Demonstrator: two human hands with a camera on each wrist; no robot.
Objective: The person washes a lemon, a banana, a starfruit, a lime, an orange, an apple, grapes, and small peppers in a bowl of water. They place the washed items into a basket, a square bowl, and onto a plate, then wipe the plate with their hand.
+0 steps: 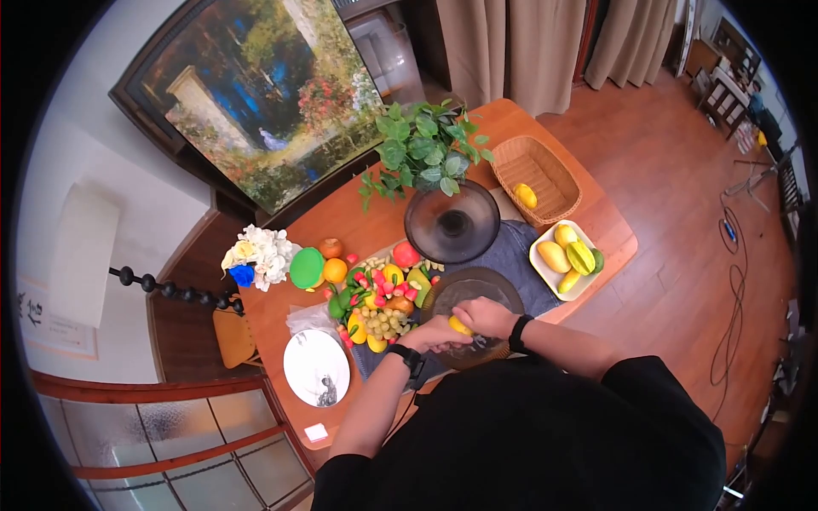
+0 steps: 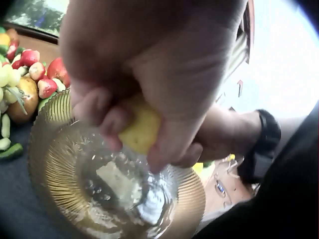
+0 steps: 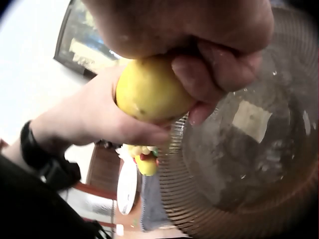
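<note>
Over a ribbed amber glass bowl (image 3: 174, 199) of water, both hands hold one yellow mango (image 3: 152, 92). My left hand (image 1: 443, 335) grips it from the side, its thumb along the lower edge in the right wrist view. The curled fingers of my right hand (image 1: 487, 317) lie over the other end of the mango and hide part of it. In the left wrist view only a small yellow face of the fruit shows between the fingers. A pale rectangular patch (image 3: 252, 121) shows within the bowl.
Left of the bowl lies a heap of fruit and vegetables, with grapes (image 1: 388, 324). A dark glass dish (image 1: 452, 220) stands beyond it, near a leafy plant (image 1: 426, 149). At right are a cream tray (image 1: 545, 279) of yellow fruit and a wicker basket (image 1: 567, 183). A white plate (image 1: 307, 366) lies left.
</note>
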